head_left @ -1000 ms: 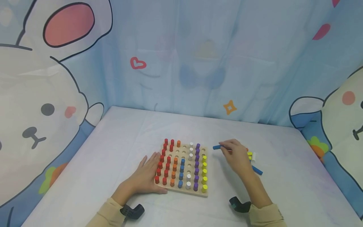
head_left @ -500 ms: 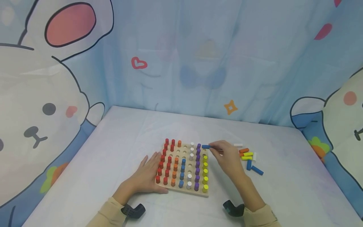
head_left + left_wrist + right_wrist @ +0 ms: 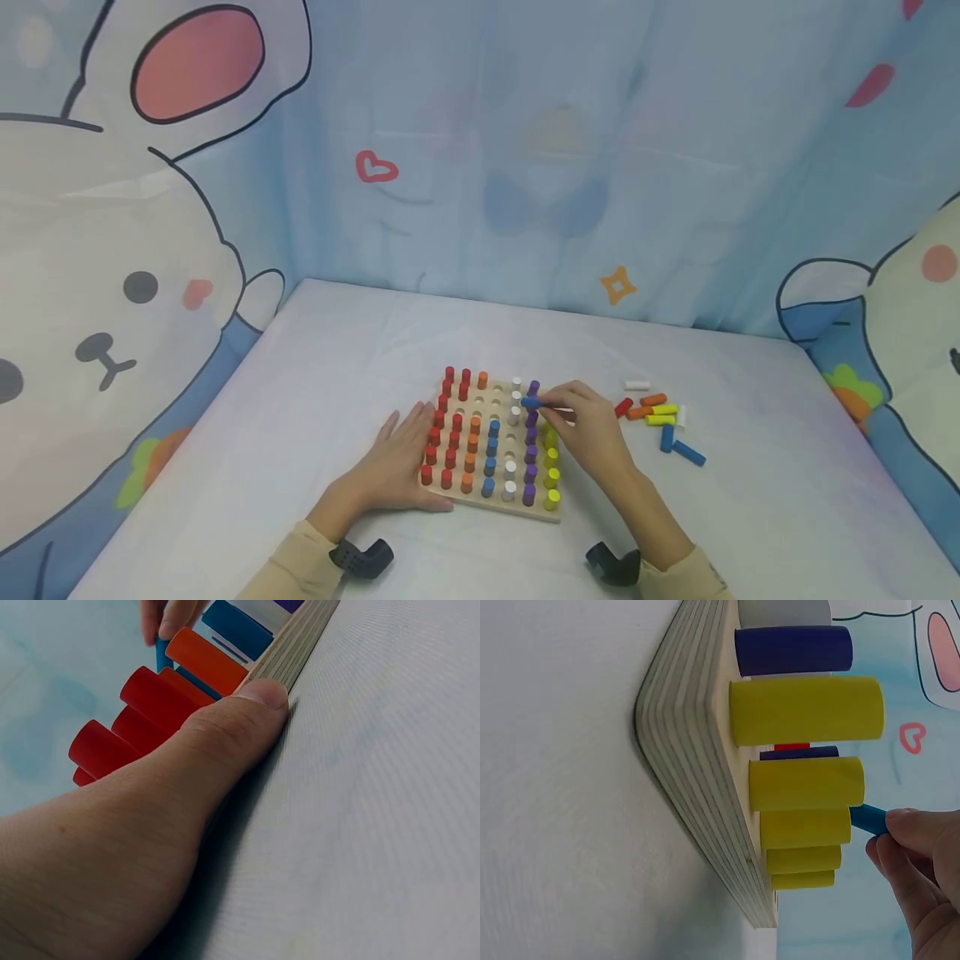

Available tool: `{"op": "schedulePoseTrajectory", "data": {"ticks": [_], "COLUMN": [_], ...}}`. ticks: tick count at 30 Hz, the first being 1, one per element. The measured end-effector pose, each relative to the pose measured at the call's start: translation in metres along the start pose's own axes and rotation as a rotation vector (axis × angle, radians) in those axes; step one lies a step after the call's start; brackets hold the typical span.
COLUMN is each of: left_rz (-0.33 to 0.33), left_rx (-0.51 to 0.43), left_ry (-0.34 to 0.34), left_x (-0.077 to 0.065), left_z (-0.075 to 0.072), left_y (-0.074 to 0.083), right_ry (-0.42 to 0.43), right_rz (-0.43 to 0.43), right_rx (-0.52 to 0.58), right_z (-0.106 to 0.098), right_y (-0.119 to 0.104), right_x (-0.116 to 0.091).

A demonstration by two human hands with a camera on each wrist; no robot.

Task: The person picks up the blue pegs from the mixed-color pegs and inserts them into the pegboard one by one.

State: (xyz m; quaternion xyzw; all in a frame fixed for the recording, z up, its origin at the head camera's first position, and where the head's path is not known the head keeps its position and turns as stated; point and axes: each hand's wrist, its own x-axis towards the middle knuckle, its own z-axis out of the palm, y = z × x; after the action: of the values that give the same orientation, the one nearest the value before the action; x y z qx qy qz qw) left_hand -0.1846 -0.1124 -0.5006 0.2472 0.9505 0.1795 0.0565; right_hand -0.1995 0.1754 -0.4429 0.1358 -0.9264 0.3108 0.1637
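A wooden pegboard (image 3: 498, 503) lies on the table, with red, orange, blue, white, purple and yellow pegs standing in columns. Bare holes show in its orange, blue and white columns. My left hand (image 3: 395, 468) rests at the board's left edge with its fingers extended; the left wrist view shows the thumb (image 3: 225, 724) against the board's side. Over the purple column, my right hand (image 3: 592, 425) pinches a blue peg (image 3: 531, 402) between thumb and fingers. That peg is held roughly level, above the standing pegs. Yellow pegs (image 3: 806, 711) are nearest the right wrist camera.
Right of the board lie loose pegs: a red peg (image 3: 623, 407), white ones (image 3: 637, 386), orange ones (image 3: 653, 400), yellow ones (image 3: 660, 420) and blue ones (image 3: 688, 453). A cartoon-printed curtain (image 3: 450, 233) hangs behind the white table (image 3: 360, 333).
My right hand has carried the blue peg leftward, from right of the board to above the purple column. The left hand stays at the board's edge. The head view has shifted slightly.
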Motion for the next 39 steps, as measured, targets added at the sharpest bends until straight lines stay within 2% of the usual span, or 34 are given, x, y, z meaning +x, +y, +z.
{"op": "schedulePoseTrajectory", "data": {"ticks": [9, 20, 26, 39], "left_rz": [-0.014, -0.012, -0.019, -0.014], "left_rx": [0.014, 0.023, 0.016, 0.002], "left_ry": [-0.014, -0.018, -0.032, -0.018], "left_x": [0.002, 0.002, 0.002, 0.000], "left_z": [0.000, 0.000, 0.000, -0.002], "left_y": [-0.001, -0.003, -0.001, 0.001], "right_ry": [-0.039, -0.161, -0.173, -0.242], "right_rz": [-0.049, -0.064, -0.071, -0.116], "right_rx": [-0.008, -0.076, -0.108, -0.143], "right_z": [0.004, 0.014, 0.022, 0.031], "right_y": [-0.007, -0.022, -0.024, -0.030], "right_x": [0.005, 0.019, 0.020, 0.021]}}
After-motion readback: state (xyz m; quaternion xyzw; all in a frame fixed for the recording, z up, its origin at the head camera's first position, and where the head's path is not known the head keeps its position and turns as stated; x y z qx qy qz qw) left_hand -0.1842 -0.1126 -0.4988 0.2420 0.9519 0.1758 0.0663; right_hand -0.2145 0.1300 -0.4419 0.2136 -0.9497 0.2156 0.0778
